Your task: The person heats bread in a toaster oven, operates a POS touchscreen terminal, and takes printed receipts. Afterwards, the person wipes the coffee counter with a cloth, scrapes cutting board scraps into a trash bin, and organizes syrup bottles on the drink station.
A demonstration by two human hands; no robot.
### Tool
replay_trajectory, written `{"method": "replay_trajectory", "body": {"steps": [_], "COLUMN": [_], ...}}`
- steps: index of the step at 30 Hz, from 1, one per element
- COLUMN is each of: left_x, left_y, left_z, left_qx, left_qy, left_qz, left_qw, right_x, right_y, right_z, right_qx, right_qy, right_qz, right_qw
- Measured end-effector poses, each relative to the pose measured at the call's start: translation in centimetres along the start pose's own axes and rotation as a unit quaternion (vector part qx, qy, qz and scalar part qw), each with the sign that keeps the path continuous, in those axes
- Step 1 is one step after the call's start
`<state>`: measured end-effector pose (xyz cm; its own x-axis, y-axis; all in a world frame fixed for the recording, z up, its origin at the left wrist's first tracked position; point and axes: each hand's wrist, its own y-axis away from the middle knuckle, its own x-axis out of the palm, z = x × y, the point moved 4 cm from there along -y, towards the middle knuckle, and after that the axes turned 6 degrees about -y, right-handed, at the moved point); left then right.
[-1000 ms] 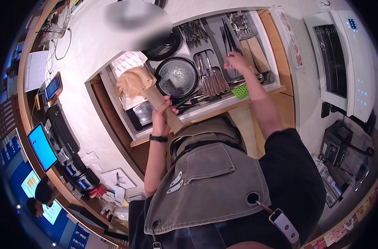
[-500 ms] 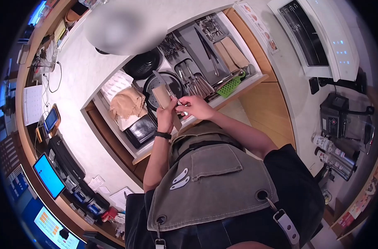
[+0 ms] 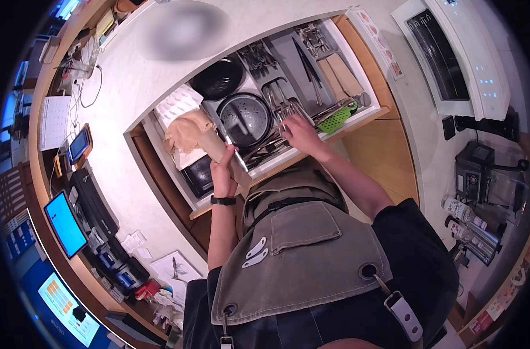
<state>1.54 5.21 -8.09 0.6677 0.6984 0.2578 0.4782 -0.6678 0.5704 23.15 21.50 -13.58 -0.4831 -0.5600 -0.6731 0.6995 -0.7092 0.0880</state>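
My left hand (image 3: 223,174) is closed around a brown paper sleeve (image 3: 211,144) at the drawer's front edge. Against the sleeve lies a slim silver utensil (image 3: 237,158), seemingly a table knife, gripped along with it. My right hand (image 3: 302,136) is over the cutlery in the open drawer (image 3: 259,168), its fingers curled at the metal cutlery (image 3: 289,109). What those fingertips hold, if anything, is hidden. Just left of that hand sits a round perforated strainer (image 3: 259,110) with a dark handle across it.
Around them in the drawer are a black bowl (image 3: 218,78), crumpled brown paper (image 3: 186,129), a black tray (image 3: 198,176), a green slotted turner (image 3: 337,119) and flat brown paper sleeves (image 3: 341,72). A white oven (image 3: 474,64) stands at right, a tablet (image 3: 66,224) at left.
My hands were together at the sleeve and utensil; now they are apart. The right has moved to the cutlery, while the left keeps the sleeve and utensil, shifted left.
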Motion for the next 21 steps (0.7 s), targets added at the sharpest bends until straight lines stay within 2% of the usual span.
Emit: {"method": "replay_trajectory", "body": {"steps": [2, 5, 6, 9, 18, 21], "left_x": [-1.5, -4.3, -4.7, -5.5, -6.2, -5.8], "left_y": [0.5, 0.7, 1.0, 2.1, 2.7, 2.1], "left_z": [-0.2, 0.4, 0.4, 0.6, 2.1, 2.2], "left_qx": [0.003, 0.007, 0.013, -0.004, -0.034, -0.031], "left_qy": [0.009, 0.010, 0.010, 0.049, 0.033, 0.036], "left_qz": [-0.009, -0.031, -0.040, -0.078, -0.083, -0.072], "left_qw": [1.000, 0.999, 0.999, 0.996, 0.995, 0.996], "right_x": [0.7, 1.4, 1.7, 1.7, 1.9, 1.7], "right_y": [0.6, 1.8, 2.0, 2.9, 3.1, 2.6], "right_z": [-1.3, -1.9, -2.1, -1.7, -2.0, -2.6], "right_qx": [-0.003, -0.068, -0.051, -0.065, 0.012, 0.082], "right_qy": [0.043, 0.093, 0.093, 0.076, 0.065, 0.090], "right_qz": [-0.038, -0.044, -0.019, -0.047, -0.060, -0.117], "right_qw": [0.998, 0.992, 0.994, 0.994, 0.996, 0.986]}}
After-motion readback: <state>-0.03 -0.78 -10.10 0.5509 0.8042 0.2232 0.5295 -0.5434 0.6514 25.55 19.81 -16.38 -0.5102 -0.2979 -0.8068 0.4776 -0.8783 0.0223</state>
